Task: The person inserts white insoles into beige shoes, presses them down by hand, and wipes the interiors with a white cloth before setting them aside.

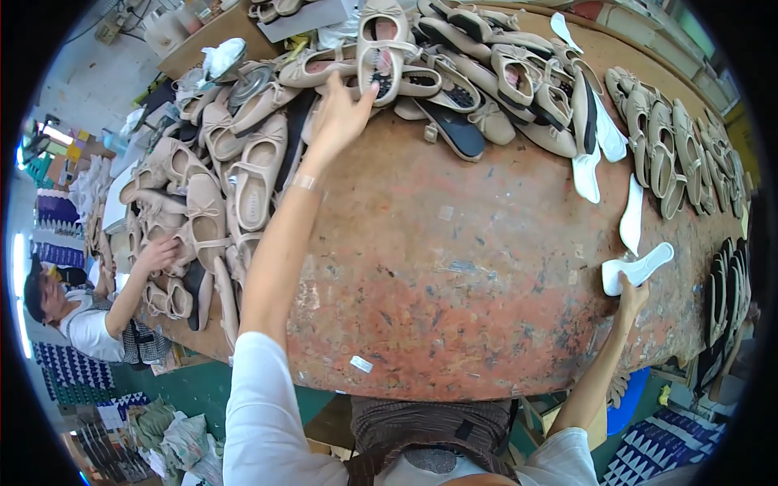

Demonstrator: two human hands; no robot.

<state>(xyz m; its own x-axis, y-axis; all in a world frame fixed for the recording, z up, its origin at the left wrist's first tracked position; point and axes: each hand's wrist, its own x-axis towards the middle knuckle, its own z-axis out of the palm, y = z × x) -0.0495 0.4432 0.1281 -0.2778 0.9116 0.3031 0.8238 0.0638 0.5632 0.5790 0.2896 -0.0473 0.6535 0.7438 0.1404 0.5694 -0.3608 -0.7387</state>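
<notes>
At the far side of the table, my left hand (pixel 340 117) is closed on the heel end of a beige strapped flat shoe (pixel 382 31). The shoe's toe points away from me, and its open top shows a dark, dotted inside. On the right, my right hand (pixel 634 296) pinches a white insole (pixel 648 264) by its near edge, just over the table. Beyond it, another white insole (pixel 631 217) lies on the table, with more white insoles (pixel 587 176) near the shoe pile.
Beige shoes heap along the back (pixel 462 49) and left (pixel 205 211) of the worn reddish table (pixel 421 275). Rows of shoes (pixel 660 146) stand at the right. A co-worker's hand (pixel 159 253) reaches into the left heap. A small white label (pixel 361 364) lies near the front edge.
</notes>
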